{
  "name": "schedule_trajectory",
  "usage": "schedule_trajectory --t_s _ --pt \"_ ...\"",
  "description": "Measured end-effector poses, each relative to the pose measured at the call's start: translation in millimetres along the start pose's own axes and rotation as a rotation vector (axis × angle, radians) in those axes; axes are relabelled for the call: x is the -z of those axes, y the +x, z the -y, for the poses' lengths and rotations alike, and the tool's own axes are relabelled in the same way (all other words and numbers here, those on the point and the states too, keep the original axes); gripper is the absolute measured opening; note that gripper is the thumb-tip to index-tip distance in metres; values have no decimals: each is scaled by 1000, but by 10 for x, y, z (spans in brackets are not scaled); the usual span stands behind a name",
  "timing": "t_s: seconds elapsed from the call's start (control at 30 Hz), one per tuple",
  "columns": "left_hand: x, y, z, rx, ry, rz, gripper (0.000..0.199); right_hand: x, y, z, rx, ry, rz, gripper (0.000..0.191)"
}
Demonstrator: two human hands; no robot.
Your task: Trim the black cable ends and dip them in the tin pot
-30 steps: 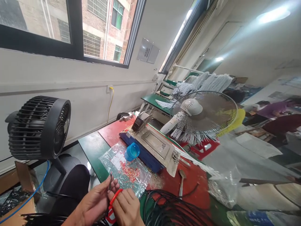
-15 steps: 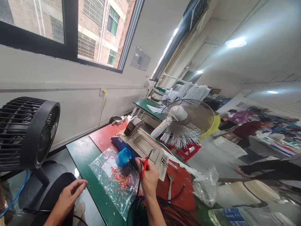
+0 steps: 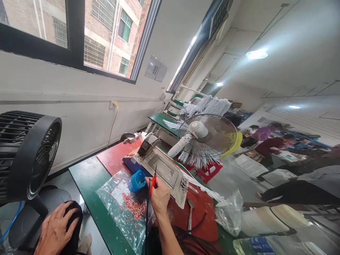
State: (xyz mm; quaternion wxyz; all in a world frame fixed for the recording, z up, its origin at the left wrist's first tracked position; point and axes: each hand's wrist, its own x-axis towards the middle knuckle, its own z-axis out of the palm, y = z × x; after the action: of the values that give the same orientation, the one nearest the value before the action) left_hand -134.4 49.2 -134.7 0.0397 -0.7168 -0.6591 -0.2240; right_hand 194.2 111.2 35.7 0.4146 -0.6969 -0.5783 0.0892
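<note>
My right hand (image 3: 160, 196) is closed around a red-handled tool (image 3: 153, 185) with a slender dark tip pointing up. A black cable (image 3: 147, 212) runs up to the same hand, its upper end near my thumb. Just left of the fingers stands a blue cup (image 3: 136, 181) on a clear plastic bag (image 3: 111, 196). Small red and yellow bits (image 3: 134, 207) are strewn over the bag. My left hand (image 3: 57, 226) lies over my dark-clothed knee, holding nothing, its fingers apart.
A grey metal tray (image 3: 166, 166) lies on the red mat beyond my right hand. Near it are a spoon (image 3: 190, 212) and coiled black cable (image 3: 191, 242). A white fan (image 3: 198, 131) stands behind the table, a black fan (image 3: 34, 156) at left. Other people work at far right.
My left hand has moved left and down onto my knee, its fingers spreading. The right hand has shifted slightly left with the tool and cable, nearer the blue cup.
</note>
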Motion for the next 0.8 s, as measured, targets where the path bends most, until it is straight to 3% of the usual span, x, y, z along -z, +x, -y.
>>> schedule_trajectory --t_s 0.5,0.67,0.8 --pt "88 43 -25 2 3 -34 31 0 0 4 0 1 0 39" --pt "113 68 -22 -51 -5 -77 33 325 125 47 54 46 -94 39" --pt "-58 51 83 -57 -30 -124 36 715 330 -39 55 3 -213 39"
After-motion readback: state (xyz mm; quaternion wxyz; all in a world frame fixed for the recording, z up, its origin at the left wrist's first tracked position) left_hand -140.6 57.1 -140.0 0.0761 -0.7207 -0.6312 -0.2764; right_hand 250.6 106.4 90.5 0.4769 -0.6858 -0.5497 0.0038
